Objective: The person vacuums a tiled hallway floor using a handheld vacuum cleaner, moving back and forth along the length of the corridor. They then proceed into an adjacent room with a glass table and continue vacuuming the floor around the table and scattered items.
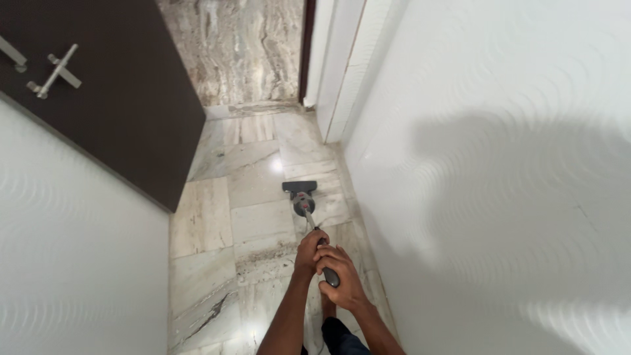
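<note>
Left hand point(309, 251) and right hand point(342, 279) both grip a mop handle point(316, 235), its head point(300, 187) on the marble floor point(256, 197) beside a white wall point(499, 197).

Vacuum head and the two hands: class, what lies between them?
In the head view, only the slim grey wand runs from the vacuum head up to the left hand and right hand, over marble floor tiles.

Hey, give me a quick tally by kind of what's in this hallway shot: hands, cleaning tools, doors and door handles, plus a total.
Hands: 2, the left hand and the right hand, both closed on the wand grip
Floor-cleaning tool: 1
Dark door: 1
Metal door handles: 2, one cut off at the frame edge
Total: 6
</note>
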